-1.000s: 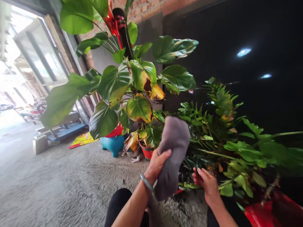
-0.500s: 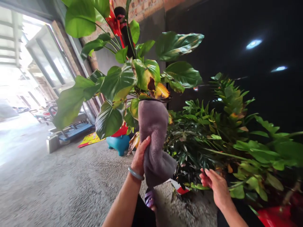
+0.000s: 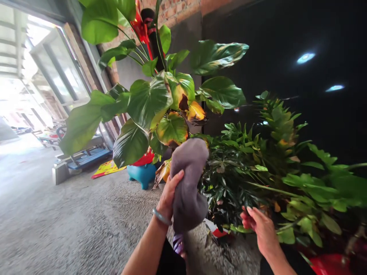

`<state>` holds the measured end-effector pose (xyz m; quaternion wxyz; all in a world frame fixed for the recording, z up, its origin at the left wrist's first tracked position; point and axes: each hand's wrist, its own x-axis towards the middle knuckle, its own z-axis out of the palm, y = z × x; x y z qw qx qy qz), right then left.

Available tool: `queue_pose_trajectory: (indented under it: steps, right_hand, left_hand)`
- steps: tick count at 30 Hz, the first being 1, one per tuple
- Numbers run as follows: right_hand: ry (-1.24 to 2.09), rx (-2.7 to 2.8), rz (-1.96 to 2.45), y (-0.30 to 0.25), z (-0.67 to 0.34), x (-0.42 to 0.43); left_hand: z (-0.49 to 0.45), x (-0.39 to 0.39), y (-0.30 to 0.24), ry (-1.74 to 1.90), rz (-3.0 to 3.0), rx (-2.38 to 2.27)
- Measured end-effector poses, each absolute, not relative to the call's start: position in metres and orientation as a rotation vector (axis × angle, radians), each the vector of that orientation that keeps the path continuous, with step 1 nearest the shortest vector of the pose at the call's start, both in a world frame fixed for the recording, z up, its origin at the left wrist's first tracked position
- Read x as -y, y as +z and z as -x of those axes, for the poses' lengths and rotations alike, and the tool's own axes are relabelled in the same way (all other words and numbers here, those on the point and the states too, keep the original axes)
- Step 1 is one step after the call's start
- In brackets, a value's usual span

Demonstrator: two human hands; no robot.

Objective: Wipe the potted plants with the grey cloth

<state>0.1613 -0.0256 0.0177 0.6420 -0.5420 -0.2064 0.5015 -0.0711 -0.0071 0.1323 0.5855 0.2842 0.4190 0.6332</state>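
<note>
- Left hand point(image 3: 168, 194): clamped on a mauve-grey plush cloth point(image 3: 190, 183), whose bulk lies at the hand's 2 o'clock.
- Right hand point(image 3: 260, 225): curled at the cloth's 4 o'clock, apart from it, near dark foliage point(image 3: 228, 185); cannot tell whether it pinches a leaf.
- Yellowing leaf point(image 3: 172, 128): at the cloth's 11 o'clock.

With our left hand point(image 3: 168, 194) we grip a bunched grey cloth point(image 3: 189, 179), a bracelet point(image 3: 162, 218) on that wrist. Our right hand point(image 3: 261, 225) is apart from the cloth, fingers curled near the dark bush point(image 3: 226, 187). Behind the cloth we see a big-leaved plant point(image 3: 149, 99), partly yellowed, and a blue pot point(image 3: 141, 175) on the rough floor point(image 3: 86, 217).
</note>
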Motion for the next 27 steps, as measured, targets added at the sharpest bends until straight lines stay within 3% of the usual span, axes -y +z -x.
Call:
queue_pose_trajectory:
  steps: [3,8,11,17,21,24,27]
  right_hand:
    - [1.150,0.450,1.242,0.018,-0.158,0.025]
    - [1.079,0.498,1.283,0.013,-0.160,0.024]
    - [1.074,0.481,1.286,0.012,-0.163,0.023]
    - [1.095,0.497,1.254,0.009,-0.160,0.021]
    - [1.117,0.450,1.249,0.011,-0.158,0.022]
    - [1.128,0.432,1.240,0.015,-0.161,0.023]
    - [1.136,0.415,1.237,0.018,-0.163,0.024]
  left_hand:
    - [0.061,-0.011,0.117,1.456,-0.656,-1.010]
    - [0.059,0.030,0.054,1.026,-0.684,-1.098]
    - [0.071,0.055,0.068,0.971,-0.683,-1.045]
    - [0.072,0.018,0.148,1.423,-0.735,-0.919]
    - [0.058,-0.006,0.118,1.378,-0.628,-1.024]
    - [0.055,0.011,0.078,1.136,-0.588,-1.168]
    - [0.063,0.034,0.072,1.090,-0.635,-1.114]
